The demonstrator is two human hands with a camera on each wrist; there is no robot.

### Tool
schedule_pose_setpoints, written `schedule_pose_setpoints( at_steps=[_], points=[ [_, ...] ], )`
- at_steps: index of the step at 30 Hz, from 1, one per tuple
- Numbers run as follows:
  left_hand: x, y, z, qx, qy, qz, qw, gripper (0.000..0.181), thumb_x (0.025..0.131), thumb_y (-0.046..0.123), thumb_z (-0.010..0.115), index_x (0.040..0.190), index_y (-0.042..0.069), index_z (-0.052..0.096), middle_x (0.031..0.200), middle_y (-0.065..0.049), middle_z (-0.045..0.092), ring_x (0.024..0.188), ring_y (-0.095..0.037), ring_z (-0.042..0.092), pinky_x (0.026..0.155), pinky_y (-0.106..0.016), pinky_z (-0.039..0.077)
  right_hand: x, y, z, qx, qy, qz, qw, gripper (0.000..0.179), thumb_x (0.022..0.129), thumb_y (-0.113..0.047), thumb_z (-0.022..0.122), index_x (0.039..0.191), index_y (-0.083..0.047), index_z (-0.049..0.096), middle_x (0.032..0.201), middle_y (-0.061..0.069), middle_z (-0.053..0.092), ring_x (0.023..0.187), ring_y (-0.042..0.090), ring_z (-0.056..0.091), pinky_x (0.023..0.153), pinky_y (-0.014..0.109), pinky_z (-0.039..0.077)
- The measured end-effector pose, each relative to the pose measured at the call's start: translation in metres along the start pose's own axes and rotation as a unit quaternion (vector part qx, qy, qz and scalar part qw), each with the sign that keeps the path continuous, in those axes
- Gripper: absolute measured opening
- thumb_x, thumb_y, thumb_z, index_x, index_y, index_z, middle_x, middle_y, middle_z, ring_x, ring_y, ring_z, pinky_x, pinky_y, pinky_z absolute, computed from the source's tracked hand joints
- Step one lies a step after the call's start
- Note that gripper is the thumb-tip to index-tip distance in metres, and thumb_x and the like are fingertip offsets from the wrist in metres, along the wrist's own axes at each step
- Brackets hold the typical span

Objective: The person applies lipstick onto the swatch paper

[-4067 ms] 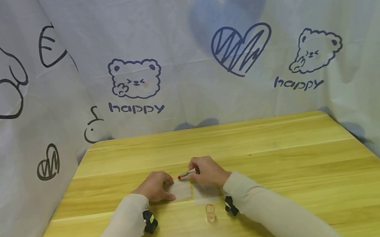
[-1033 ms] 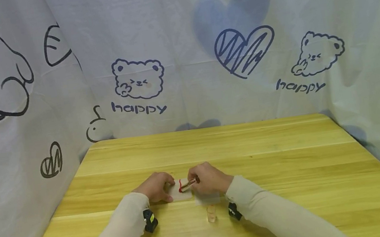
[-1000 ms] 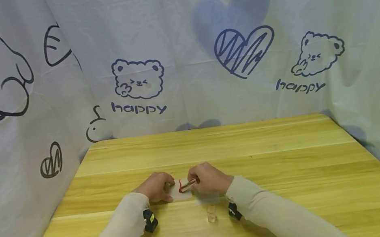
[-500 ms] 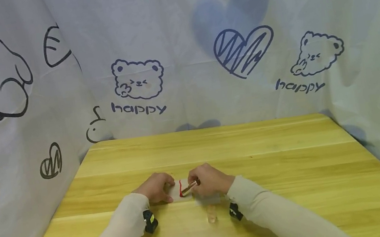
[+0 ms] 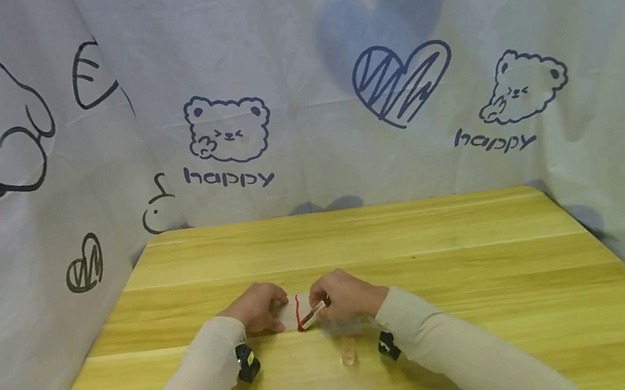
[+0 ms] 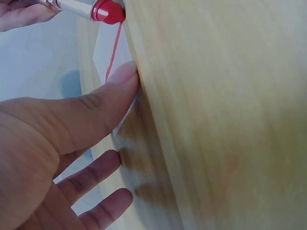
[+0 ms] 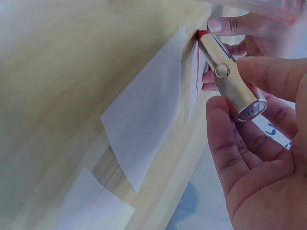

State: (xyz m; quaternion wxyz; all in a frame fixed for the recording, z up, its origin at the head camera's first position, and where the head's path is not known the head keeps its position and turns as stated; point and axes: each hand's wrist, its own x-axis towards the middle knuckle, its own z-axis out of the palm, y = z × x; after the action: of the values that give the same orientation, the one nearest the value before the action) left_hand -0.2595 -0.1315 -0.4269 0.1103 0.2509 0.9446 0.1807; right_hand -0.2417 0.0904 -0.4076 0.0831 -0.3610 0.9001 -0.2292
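Note:
My right hand (image 5: 347,295) pinches a lipstick (image 5: 313,315) with a shiny metallic tube between thumb and fingers. Its red tip (image 6: 109,11) meets the near edge of a small white paper (image 5: 289,317). A red line (image 5: 297,310) runs down that paper from far edge to near edge. At the paper's left side rests my left hand (image 5: 257,308), the thumb (image 6: 103,103) pressing on the edge and the other fingers loosely spread. Just right lies a second white paper (image 7: 148,105), partly under my right hand in the head view.
A clear cap (image 5: 348,351) stands on the wooden table (image 5: 466,334) nearer to me. Another white paper (image 7: 91,206) shows at the bottom of the right wrist view. Printed cloth (image 5: 289,37) hangs behind the table and along both sides.
The lipstick has travelled toward me along the left paper, and the red line has lengthened to the near edge. My left hand has stayed in place.

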Motion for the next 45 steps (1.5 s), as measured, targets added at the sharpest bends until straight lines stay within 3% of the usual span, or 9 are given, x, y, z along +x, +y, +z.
schedule_pose_setpoints(
  at_steps=[6, 12, 18, 35, 45],
  points=[
    [0.001, 0.000, -0.001, -0.006, 0.004, -0.005, 1.0000, 0.047, 0.070, 0.013, 0.088, 0.111, 0.001, 0.070, 0.121, -0.014, 0.063, 0.116, -0.032, 0.056, 0.099, -0.043, 0.044, -0.001, 0.000, -0.003, 0.008, -0.006, -0.011, 0.9999, 0.005, 0.090, -0.012, 0.068, 0.088, -0.007, 0.068, 0.074, -0.007, 0.059, 0.063, 0.007, 0.049, 0.057, 0.023, 0.042],
    [-0.002, 0.000, 0.000, 0.000, -0.003, -0.002, 1.0000, 0.047, 0.071, 0.015, 0.088, 0.112, 0.001, 0.069, 0.123, -0.014, 0.063, 0.117, -0.033, 0.055, 0.099, -0.044, 0.043, -0.003, -0.001, -0.001, 0.013, -0.006, -0.012, 0.9998, 0.002, 0.089, -0.011, 0.070, 0.089, -0.010, 0.068, 0.078, -0.007, 0.062, 0.065, 0.006, 0.050, 0.059, 0.023, 0.044],
    [-0.002, 0.000, -0.002, -0.001, 0.000, 0.003, 1.0000, 0.047, 0.071, 0.015, 0.087, 0.112, 0.001, 0.069, 0.124, -0.015, 0.062, 0.117, -0.033, 0.055, 0.100, -0.045, 0.043, -0.005, 0.004, -0.004, 0.006, 0.012, -0.001, 0.9999, 0.005, 0.090, -0.011, 0.069, 0.092, -0.014, 0.066, 0.083, -0.005, 0.062, 0.068, 0.007, 0.051, 0.064, 0.025, 0.045],
    [-0.006, 0.009, -0.005, -0.002, -0.019, -0.033, 0.9993, 0.048, 0.073, 0.017, 0.086, 0.117, 0.006, 0.068, 0.128, -0.012, 0.060, 0.122, -0.033, 0.052, 0.101, -0.045, 0.042, -0.023, 0.020, -0.018, 0.023, 0.034, 0.035, 0.9986, 0.005, 0.091, -0.012, 0.068, 0.094, -0.013, 0.065, 0.083, -0.005, 0.060, 0.068, 0.009, 0.051, 0.065, 0.029, 0.046],
    [0.000, 0.017, -0.006, -0.002, -0.012, -0.023, 0.9997, 0.054, 0.075, 0.021, 0.086, 0.122, 0.007, 0.064, 0.123, -0.011, 0.062, 0.117, -0.028, 0.054, 0.097, -0.042, 0.044, -0.033, 0.035, -0.023, 0.020, 0.052, 0.040, 0.9976, 0.006, 0.090, -0.014, 0.069, 0.094, -0.013, 0.066, 0.083, -0.006, 0.062, 0.068, 0.009, 0.051, 0.064, 0.028, 0.046]
  ],
)
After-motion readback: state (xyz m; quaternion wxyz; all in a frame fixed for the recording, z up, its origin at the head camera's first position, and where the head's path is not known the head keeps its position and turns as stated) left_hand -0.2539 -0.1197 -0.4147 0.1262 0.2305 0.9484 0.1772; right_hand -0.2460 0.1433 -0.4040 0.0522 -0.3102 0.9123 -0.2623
